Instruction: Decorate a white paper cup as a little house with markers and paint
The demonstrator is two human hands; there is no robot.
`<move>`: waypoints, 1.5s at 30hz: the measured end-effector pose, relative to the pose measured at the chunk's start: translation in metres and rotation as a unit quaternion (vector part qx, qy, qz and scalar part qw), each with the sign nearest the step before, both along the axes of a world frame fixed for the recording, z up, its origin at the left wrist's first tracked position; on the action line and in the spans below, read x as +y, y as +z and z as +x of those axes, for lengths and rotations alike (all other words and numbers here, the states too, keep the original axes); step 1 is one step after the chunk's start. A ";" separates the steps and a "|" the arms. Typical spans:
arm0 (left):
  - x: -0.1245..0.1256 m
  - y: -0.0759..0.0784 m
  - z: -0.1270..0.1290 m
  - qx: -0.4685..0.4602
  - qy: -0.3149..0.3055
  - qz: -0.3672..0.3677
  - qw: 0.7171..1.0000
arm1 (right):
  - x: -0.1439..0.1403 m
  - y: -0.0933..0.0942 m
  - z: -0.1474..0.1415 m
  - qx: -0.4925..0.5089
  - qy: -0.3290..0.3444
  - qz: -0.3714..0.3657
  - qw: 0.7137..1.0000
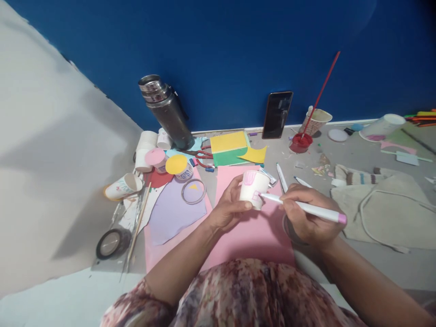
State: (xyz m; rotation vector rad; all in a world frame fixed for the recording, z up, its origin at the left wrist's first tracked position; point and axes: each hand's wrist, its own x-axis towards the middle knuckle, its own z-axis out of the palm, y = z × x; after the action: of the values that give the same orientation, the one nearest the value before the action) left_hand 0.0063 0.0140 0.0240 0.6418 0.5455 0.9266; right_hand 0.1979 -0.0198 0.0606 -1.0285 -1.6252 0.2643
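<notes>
My left hand (229, 204) is closed around a white paper cup (250, 181), which it holds above pink paper (235, 243). On the cup's side are a pink scribbled shape near the rim and pink lines lower down. In my right hand (306, 213) is a white marker (316, 210) with a pink end. Its tip points left and meets the cup's side at the pink lines. Behind the cup lie loose pens, one of them a white marker (281, 177). The palm side of the right hand is hidden.
To the left are a steel flask (166, 113), paper cups with pink and yellow tops, purple paper (177, 213) and a tape roll (112, 244). A phone (277, 115) leans on the blue wall. A red pot (300, 143) and a cloth bag (391, 209) are at right.
</notes>
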 end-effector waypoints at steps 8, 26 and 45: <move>-0.001 -0.004 0.001 0.009 0.006 -0.003 1.000 | 0.001 -0.001 0.000 -0.014 -0.012 -0.001 1.000; -0.002 -0.004 0.001 0.029 0.013 -0.009 0.999 | 0.004 0.012 -0.001 -0.048 0.068 -0.013 0.996; -0.001 -0.003 0.002 -0.020 0.003 -0.016 1.000 | 0.003 -0.006 0.007 -0.008 -0.006 -0.005 1.000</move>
State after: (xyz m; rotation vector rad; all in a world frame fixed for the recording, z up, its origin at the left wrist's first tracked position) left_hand 0.0082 0.0126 0.0207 0.5928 0.5258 0.9326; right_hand 0.2053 -0.0171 0.0542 -1.0505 -1.6318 0.2570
